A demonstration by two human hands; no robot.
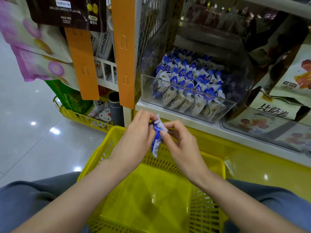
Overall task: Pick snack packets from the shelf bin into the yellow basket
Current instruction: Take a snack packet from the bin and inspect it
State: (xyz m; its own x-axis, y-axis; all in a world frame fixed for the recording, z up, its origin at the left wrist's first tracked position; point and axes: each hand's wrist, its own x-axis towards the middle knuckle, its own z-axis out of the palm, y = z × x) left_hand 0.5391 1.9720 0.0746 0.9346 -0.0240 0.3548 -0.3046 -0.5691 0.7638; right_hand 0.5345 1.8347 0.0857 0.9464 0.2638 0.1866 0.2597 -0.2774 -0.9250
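Head view, one moment recorded. Left hand [136,137] and right hand [183,145] meet above the far end of the yellow basket [148,190], just in front of the shelf's [170,114] front edge. Both are clamped on a single blue-and-white snack packet [155,145]: the left hand's fingers curl round its upper end, and the right hand pinches its upper edge between thumb and forefinger. The packet hangs roughly upright between the two hands, its lower end over the basket's far wall and touching nothing below.

A clear shelf bin [148,95] stands at the shelf's front edge, near its left corner. It holds rows of blue-and-white packets [188,78] standing on end, packed close together. A second clear bin [262,132] sits just beside it to the right. Orange strips [123,47] hang at the shelf's left end. A smaller yellow basket [75,115] rests on the glossy floor [25,132] beyond that left end.
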